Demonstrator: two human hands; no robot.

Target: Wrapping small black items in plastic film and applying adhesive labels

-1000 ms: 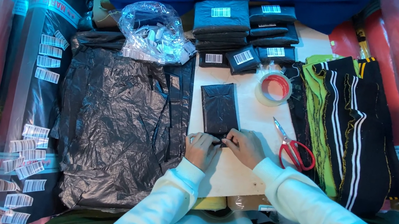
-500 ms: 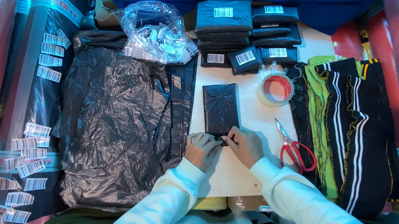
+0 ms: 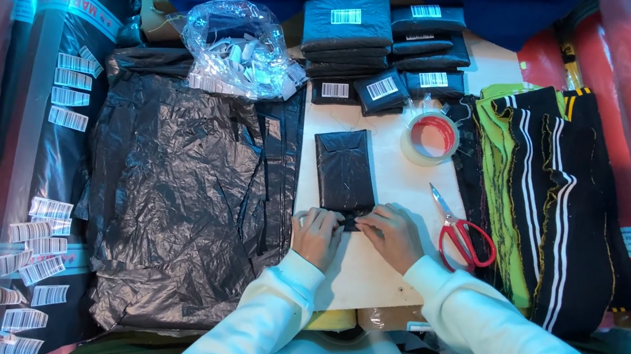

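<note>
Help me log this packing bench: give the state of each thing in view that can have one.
Small black plastic-wrapped packet: flat on the board, near end pinched by both hands.
Left hand: fingers on the packet's end.
Right hand: fingers on the packet's end.
Red-handled scissors: lying shut.
Clear tape roll: lying flat.
Clear plastic bag of labels: crumpled, filled.

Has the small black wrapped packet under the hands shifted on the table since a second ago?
No. The black packet keeps its spot between the tape roll and the black plastic sheet; only the camera drifted.
</note>
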